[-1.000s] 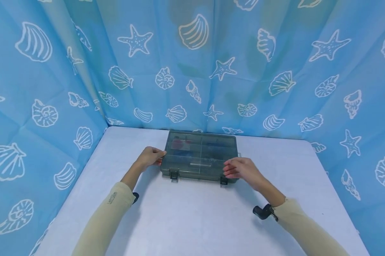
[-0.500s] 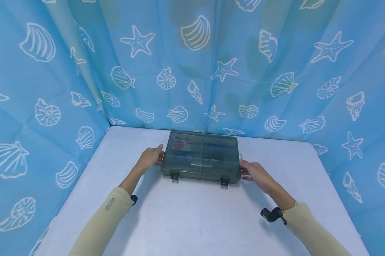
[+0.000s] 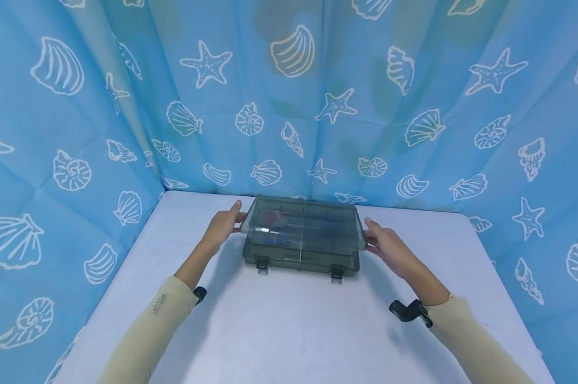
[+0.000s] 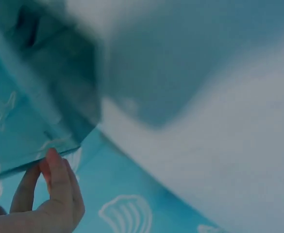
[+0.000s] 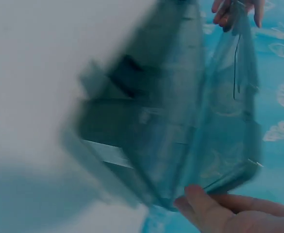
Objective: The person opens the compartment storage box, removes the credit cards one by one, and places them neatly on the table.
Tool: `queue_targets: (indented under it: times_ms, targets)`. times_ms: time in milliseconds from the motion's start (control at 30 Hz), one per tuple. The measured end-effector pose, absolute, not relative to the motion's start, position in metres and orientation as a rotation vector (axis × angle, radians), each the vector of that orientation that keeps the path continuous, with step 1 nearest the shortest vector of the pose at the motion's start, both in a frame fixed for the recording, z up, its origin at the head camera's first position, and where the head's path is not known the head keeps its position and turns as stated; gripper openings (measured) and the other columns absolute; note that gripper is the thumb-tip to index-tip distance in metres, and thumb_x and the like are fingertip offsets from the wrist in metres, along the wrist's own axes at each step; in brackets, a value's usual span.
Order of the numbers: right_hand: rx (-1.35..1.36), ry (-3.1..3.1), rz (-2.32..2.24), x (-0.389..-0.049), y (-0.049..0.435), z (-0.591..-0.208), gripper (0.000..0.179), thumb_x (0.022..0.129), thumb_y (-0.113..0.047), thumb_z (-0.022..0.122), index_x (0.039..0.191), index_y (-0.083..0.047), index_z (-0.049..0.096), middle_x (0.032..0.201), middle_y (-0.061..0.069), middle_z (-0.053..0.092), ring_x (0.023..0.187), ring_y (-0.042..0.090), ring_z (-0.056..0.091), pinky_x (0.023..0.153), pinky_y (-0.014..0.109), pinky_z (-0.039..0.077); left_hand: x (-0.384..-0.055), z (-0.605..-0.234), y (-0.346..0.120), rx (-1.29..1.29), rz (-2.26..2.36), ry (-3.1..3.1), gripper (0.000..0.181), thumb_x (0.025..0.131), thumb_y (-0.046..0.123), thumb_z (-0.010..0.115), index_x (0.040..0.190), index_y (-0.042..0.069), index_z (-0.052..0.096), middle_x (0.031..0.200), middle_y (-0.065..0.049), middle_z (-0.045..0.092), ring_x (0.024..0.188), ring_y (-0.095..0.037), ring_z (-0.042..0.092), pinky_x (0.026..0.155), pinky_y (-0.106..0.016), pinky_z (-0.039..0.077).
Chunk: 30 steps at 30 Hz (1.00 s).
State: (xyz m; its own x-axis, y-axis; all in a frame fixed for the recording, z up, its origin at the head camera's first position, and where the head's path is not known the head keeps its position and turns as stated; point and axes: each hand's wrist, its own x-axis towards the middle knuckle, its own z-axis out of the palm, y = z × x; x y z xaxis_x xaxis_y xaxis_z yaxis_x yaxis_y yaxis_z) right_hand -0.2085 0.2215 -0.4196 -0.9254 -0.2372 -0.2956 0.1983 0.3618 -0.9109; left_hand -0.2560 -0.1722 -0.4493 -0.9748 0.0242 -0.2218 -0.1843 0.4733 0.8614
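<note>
A smoky, see-through compartment box lies at the far side of the table, its front latches hanging undone. Its hinged lid is tilted up at the front, with a gap beneath. At the lid's left edge, my left hand holds on with its fingertips; the left wrist view shows fingers at the rim near a corner. On the opposite side my right hand grips the lid's edge, thumb against it in the right wrist view. Reddish and blue contents show dimly through the plastic.
The table has a white cover. A blue curtain with shell and starfish prints stands right behind the box and along both sides. A black wrist mount sticks out from the right forearm.
My right hand has moved from the front right latch to the box's right side. Both hands have raised the lid's front edge off the base, which has stayed in place.
</note>
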Motion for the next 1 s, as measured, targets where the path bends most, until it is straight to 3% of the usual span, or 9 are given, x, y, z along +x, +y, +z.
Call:
queue_targets:
  times_ms: [267,433,633,1000]
  targets:
    - [-0.075,2.171,-1.91,-0.24,0.221,-0.387,0.083,0.102,-0.057,0.024,0.152,0.003,-0.005,0.159,0.024,0.003,0.147,0.034,0.007,0.116,0.042,0.017,-0.277,-0.424,-0.166,-0.013,1.867,2.382,0.085,0.098,0.067,0.021,0.147,0.0,0.036,0.152,-0.015,0.036,0.141,-0.026,0.033,0.11,-0.035,0.033]
    - [-0.068,2.095,-2.066,-0.272,0.223,-0.383,0.089,0.101,-0.062,0.022,0.151,0.009,0.0,0.159,0.024,0.004,0.147,0.031,0.009,0.116,0.039,0.015,-0.293,-0.428,-0.16,0.081,2.002,2.281,0.078,0.099,0.063,0.016,0.152,0.008,0.03,0.158,-0.005,0.026,0.146,-0.018,0.021,0.115,-0.031,0.022]
    - [-0.082,2.088,-2.164,-0.306,0.226,-0.396,0.09,0.099,-0.066,0.021,0.153,0.004,0.005,0.16,0.02,0.005,0.147,0.028,0.011,0.117,0.037,0.015,-0.316,-0.437,-0.155,0.209,2.073,2.199,0.078,0.098,0.066,0.01,0.156,0.014,0.019,0.161,-0.004,0.019,0.147,-0.019,0.018,0.117,-0.036,0.014]
    - [-0.071,2.148,-2.228,-0.335,0.224,-0.415,0.088,0.097,-0.069,0.019,0.155,-0.003,0.01,0.161,0.014,0.01,0.147,0.025,0.015,0.116,0.034,0.018,-0.342,-0.436,-0.149,0.178,2.064,2.16,0.079,0.097,0.068,0.012,0.156,0.016,0.018,0.161,-0.003,0.017,0.147,-0.019,0.016,0.117,-0.037,0.015]
